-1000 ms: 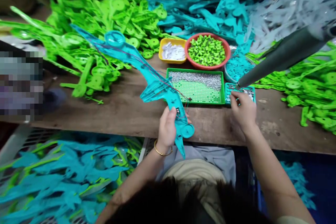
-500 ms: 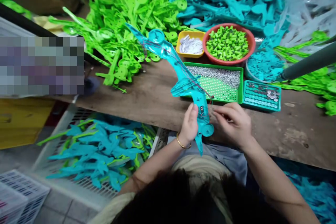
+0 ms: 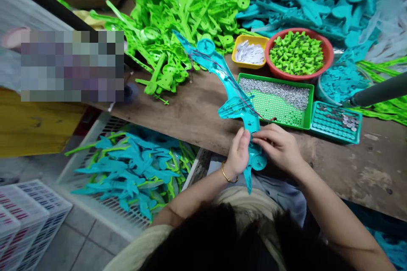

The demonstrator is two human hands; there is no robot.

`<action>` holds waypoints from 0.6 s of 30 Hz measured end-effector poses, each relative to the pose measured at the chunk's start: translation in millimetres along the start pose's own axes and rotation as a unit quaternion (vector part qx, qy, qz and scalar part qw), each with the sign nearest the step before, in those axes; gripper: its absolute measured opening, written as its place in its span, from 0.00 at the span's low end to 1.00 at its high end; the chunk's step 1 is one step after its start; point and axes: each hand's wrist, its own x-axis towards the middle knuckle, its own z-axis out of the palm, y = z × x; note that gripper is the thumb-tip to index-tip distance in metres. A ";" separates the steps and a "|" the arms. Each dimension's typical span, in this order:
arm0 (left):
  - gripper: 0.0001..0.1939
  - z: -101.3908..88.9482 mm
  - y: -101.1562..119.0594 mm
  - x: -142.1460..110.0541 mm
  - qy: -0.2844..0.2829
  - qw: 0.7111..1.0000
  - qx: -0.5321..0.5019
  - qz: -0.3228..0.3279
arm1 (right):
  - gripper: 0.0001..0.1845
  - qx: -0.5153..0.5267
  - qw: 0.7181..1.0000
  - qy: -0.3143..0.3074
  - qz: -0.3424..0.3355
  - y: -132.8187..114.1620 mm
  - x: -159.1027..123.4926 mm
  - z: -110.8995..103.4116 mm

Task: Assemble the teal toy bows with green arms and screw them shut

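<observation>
A long curved blue plastic shell [image 3: 233, 89] lies slantwise in front of me, its inner side up. My left hand [image 3: 240, 152] is closed around its lower part, thumb on top. A thin dark red wire [image 3: 235, 87] runs along the inside of the shell, and its dark end sticks out over the right edge. With fingertips pinched together, my right hand [image 3: 278, 146] touches the shell near the lower compartment. What those fingertips hold, if anything, is hidden.
Behind the shell stand a green tray [image 3: 276, 120] of small metal pieces, a blue tray [image 3: 337, 129] of discs, a yellow tub [image 3: 251, 64] and a red bowl [image 3: 329, 61] of green pieces. Piles of green parts [image 3: 178, 17] and blue parts [image 3: 305, 0] lie beyond. A white crate [image 3: 104, 220] holds more shells.
My right hand has come left from beside the shell onto its lower part, covering the compartment where a metal spring-like piece showed. The view has shifted left.
</observation>
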 end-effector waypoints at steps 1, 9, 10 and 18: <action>0.30 -0.6 -0.9 -2.2 0.001 1.000 0.000 0.001 | 0.06 0.042 0.998 -0.011 0.033 0.0 2.7 0.7; 0.29 -0.3 -11.7 -23.2 0.040 0.999 0.005 -0.009 | 0.25 0.239 0.940 0.050 0.238 -7.1 -1.9 17.5; 0.29 1.0 -12.5 -26.0 0.053 0.998 -0.016 -0.023 | 0.23 0.205 0.947 0.082 0.234 -8.5 -6.0 14.9; 0.29 5.1 -10.3 -41.4 0.004 0.960 -0.237 -0.146 | 0.16 -0.241 0.964 0.047 0.097 31.0 -12.7 -13.4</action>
